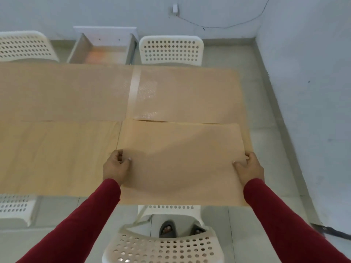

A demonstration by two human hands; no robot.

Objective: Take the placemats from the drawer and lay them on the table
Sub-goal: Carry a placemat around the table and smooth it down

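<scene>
**Placemat held at both side edges over the near right end of the table**

Nearest you, a white perforated chair (163,245) stands under the table edge, with your feet in dark sandals (168,229) visible through its frame. Both your arms wear red sleeves (89,215).

Your left hand (115,166) pinches the left edge of a tan placemat (180,164), fingers curled and thumb on top. Your right hand (249,168) clamps the right edge in the same way. The placemat lies over the right near part of the wooden table (57,154); its near edge overhangs the table's front edge above the chair. Whether it rests fully flat cannot be told.

Beyond it, a second placemat (186,93) lies on the far right part of the table, its near edge slightly lifted. A third placemat (62,92) lies to its left, the two separated by a narrow strip of bare table.

Behind the table, an open drawer (103,48) shows a pale bottom. White perforated chairs stand on either side of it, one at the left (26,45) and one at the right (171,50). A cable (218,26) runs along the far wall.
</scene>
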